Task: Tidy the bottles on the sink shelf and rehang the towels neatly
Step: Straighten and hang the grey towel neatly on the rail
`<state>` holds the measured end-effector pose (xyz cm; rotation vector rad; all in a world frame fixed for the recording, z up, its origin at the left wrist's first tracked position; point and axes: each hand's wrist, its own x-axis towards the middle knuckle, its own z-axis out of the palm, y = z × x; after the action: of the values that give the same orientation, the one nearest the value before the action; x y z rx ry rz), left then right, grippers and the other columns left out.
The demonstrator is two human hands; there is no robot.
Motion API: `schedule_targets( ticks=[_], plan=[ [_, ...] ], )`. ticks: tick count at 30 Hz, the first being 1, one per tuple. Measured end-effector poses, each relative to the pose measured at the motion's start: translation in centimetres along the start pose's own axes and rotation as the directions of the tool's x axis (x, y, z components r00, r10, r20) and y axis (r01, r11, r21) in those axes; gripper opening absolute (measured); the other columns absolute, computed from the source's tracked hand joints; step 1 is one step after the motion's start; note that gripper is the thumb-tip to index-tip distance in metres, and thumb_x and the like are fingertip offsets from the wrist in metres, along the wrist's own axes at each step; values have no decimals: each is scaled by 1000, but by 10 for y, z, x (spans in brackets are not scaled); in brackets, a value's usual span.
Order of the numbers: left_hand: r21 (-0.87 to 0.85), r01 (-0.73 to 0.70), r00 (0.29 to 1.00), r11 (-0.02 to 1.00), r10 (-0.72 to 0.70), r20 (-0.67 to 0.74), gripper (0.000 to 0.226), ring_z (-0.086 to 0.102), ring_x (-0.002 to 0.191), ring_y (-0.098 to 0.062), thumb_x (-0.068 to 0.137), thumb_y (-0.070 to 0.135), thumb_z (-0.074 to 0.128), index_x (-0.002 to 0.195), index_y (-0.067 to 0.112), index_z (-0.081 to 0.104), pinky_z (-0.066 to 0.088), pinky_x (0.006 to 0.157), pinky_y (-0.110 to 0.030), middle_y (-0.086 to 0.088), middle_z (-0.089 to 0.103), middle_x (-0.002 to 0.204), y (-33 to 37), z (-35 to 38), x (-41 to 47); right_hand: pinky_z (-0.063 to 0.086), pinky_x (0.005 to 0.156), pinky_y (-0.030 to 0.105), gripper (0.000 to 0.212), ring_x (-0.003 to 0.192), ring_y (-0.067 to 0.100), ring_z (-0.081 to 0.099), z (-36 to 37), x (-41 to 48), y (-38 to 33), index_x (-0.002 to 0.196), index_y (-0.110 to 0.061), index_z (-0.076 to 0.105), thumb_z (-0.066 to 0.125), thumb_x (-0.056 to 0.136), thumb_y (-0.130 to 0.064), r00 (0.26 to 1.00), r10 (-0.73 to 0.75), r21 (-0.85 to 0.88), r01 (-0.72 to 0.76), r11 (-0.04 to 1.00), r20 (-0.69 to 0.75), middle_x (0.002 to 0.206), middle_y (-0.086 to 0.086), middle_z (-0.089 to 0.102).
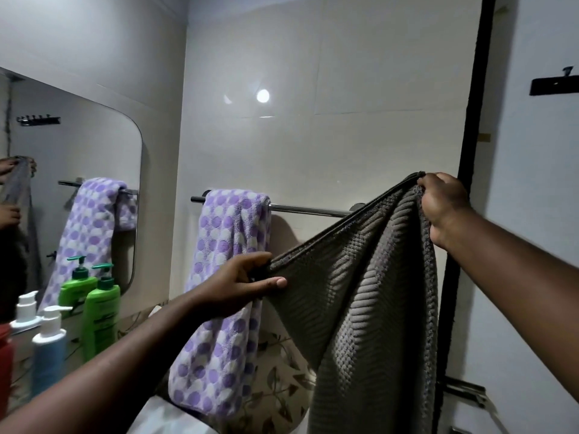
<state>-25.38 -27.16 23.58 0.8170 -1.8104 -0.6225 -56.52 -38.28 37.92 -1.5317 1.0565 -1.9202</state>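
A grey ribbed towel (369,302) hangs in front of the wall, held up by both hands. My left hand (241,285) pinches its lower left corner. My right hand (441,205) grips the upper right corner, raised above the chrome towel rail (308,210). A purple and white dotted towel (228,245) hangs over the left end of the rail. At the lower left stand a green pump bottle (100,317) and a blue bottle with a white pump (48,355).
A mirror (103,145) on the left wall reflects the dotted towel, the bottles and my hands. A red container (4,364) sits at the left edge. A black door frame (466,170) runs down the right side, with a black hook (554,84) beyond it.
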Motion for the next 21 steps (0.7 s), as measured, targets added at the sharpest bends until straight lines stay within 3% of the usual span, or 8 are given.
schedule_targets(
  ticks=[1,4,8,12,15,17,19,21],
  plan=[
    [4,-43,999,999,43,-26,10,53,80,-16,92,16,74,91,8,69,46,69,-32,0,58,82,5,-4,0,40,71,29,15,79,21,50,-2,0,1,86,-16,59,51,95,-24,1000,19,-3,-19,1000,2,77,2,54],
    [70,-162,978,984,170,-123,28,43,68,-8,87,9,77,74,9,52,36,58,-19,9,44,71,25,-18,7,46,73,35,20,79,23,55,-7,-1,5,75,-16,56,51,94,-22,995,99,25,-99,995,13,78,6,57],
    [241,-153,966,958,197,-167,30,43,56,-7,93,8,72,73,14,51,37,48,-21,11,44,63,48,-31,23,40,58,25,18,65,18,51,-14,-2,10,81,-16,58,49,95,-20,987,162,19,-162,987,-1,75,3,54],
    [378,-131,954,916,220,-202,30,41,53,-6,92,13,75,73,13,53,34,48,-22,12,43,60,56,-39,40,42,59,26,13,72,20,55,-19,-5,16,101,-15,62,51,94,-18,978,208,26,-207,978,-33,81,3,58],
    [254,-183,954,950,233,-186,26,46,57,-1,93,8,73,74,9,54,36,50,-14,14,50,61,62,-43,51,48,71,32,13,83,25,60,-23,-8,21,97,-15,63,51,94,-18,964,261,36,-259,965,-44,89,6,62],
    [122,-207,966,971,223,-133,17,57,64,-1,92,10,73,82,3,61,44,55,-13,11,61,69,67,-48,56,48,64,31,15,72,21,60,-26,-9,26,87,-15,62,49,95,-17,956,291,67,-289,955,-21,81,3,60],
    [68,-164,986,984,167,-26,23,61,75,-11,89,28,78,89,7,69,48,62,-20,2,66,78,73,-55,58,47,62,30,19,67,18,59,-28,-10,31,81,-15,61,48,96,-17,952,307,97,-306,947,0,79,2,61],
    [120,-79,995,990,70,76,34,55,77,-20,83,44,82,89,12,73,43,62,-28,-5,63,81,79,-61,58,49,65,30,20,69,19,61,-29,-10,35,80,-16,63,49,96,-17,949,315,115,-314,942,12,81,3,64]
  ],
)
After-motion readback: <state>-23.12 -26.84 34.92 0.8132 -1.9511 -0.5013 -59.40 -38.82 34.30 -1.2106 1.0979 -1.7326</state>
